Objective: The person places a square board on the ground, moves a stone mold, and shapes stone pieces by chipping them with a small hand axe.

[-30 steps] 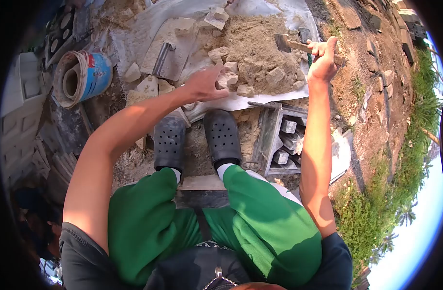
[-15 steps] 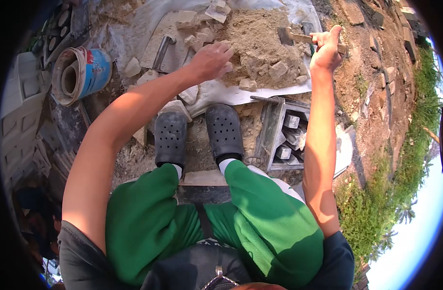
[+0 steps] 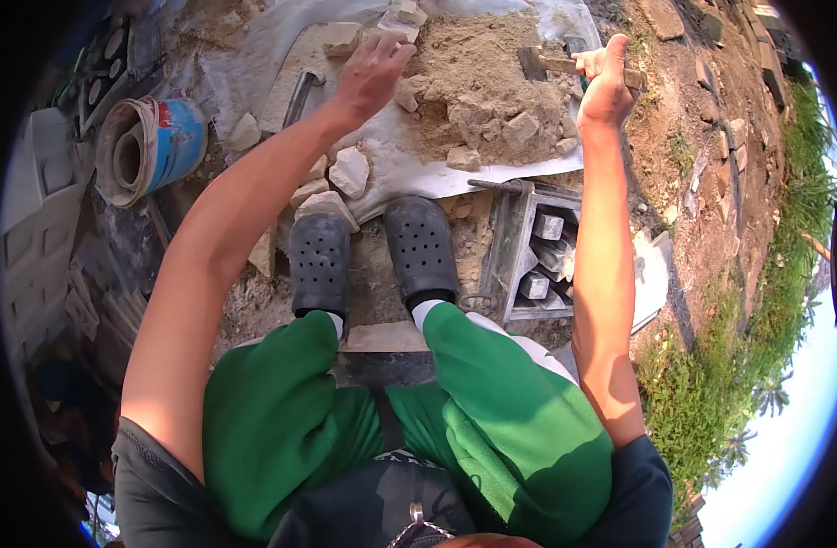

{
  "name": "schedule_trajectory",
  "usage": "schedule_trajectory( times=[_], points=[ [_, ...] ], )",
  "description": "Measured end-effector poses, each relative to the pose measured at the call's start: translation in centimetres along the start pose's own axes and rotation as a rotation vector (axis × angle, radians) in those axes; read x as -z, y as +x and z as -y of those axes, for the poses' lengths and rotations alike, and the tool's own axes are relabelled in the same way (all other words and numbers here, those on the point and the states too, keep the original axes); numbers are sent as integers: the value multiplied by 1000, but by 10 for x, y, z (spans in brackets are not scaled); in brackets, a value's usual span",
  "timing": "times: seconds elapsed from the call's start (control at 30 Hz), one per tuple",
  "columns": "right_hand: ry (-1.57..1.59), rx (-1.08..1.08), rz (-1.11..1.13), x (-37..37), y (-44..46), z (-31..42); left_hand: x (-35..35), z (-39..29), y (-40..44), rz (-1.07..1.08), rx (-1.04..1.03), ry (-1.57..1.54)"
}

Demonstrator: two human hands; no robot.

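My left hand (image 3: 373, 78) reaches over the slab at the far side, back up and fingers loosely bent and apart. Its fingertips are close to pale stone chunks (image 3: 402, 20); whether they touch is hard to see. My right hand (image 3: 606, 87) grips the wooden handle of a hammer (image 3: 533, 64), thumb stretched along it. The hammer's dark flat head rests at the edge of a heap of crushed sandy rubble (image 3: 473, 82). A bent metal bar (image 3: 300, 99) lies on the slab beside my left wrist.
A blue-and-white bucket (image 3: 176, 142) stands at left. Near my clogs (image 3: 420, 247) lie white stones (image 3: 349, 172). A metal mould box (image 3: 519, 247) with square blocks sits under my right forearm. White sheeting (image 3: 436, 187) lies beneath the rubble. Grass (image 3: 710, 411) borders the right side.
My left hand has moved away from me and slightly left, from beside the rubble toward the far stones. The right hand and hammer have shifted only slightly.
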State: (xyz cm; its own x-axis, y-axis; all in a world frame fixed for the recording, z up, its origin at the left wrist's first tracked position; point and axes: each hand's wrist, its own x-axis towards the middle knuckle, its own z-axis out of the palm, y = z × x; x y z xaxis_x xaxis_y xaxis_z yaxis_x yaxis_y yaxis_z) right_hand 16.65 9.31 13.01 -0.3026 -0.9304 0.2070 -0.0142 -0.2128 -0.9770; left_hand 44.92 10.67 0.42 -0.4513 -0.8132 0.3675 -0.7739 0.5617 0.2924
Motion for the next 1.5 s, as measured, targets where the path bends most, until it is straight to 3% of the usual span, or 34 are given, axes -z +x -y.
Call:
schedule_trajectory(
  times=[0.03, 0.07, 0.17, 0.23, 0.37, 0.47, 0.63, 0.7, 0.83, 0.93, 1.1, 1.2, 1.3, 1.43, 1.5],
  points=[
    [8, 1, -1, 0, 1, 0, 3, 2, 6, -142, -47, 154],
    [-45, 3, 18, 1, 0, 1, 2, -2, 9, -146, -46, 150],
    [-15, 38, 24, 3, 0, 0, -15, -25, 13, 38, -82, -78],
    [-22, 38, 40, 9, 3, -4, -25, -55, 7, 255, 68, -355],
    [-3, 11, 39, 17, 5, -10, -34, -86, 7, 261, -63, -264],
    [-8, 6, 26, 21, 7, -8, -46, -103, 15, 251, -298, -301],
    [81, -14, -58, 30, 27, 0, -71, -152, 40, 181, -294, -354],
    [195, 17, -144, 38, 42, 8, -84, -167, 46, 299, -302, -202],
    [100, 83, -143, 40, 49, 56, -97, -184, 57, 327, -282, -133],
    [29, 101, -176, 43, 42, 72, -87, -188, 61, 464, -254, -138],
    [93, 90, -259, 39, 25, 83, -47, -160, 57, 530, 25, -442],
    [73, 71, -134, 41, 9, 83, -2, -106, 46, 647, 133, -643],
    [72, 80, -96, 18, -10, 92, 4, -43, 9, 565, 150, -791],
    [175, -11, 43, 2, -32, 94, -10, -19, -48, 408, 194, -771],
    [233, -53, 118, -7, -43, 97, -8, -31, -63, 358, 135, -607]
  ],
)
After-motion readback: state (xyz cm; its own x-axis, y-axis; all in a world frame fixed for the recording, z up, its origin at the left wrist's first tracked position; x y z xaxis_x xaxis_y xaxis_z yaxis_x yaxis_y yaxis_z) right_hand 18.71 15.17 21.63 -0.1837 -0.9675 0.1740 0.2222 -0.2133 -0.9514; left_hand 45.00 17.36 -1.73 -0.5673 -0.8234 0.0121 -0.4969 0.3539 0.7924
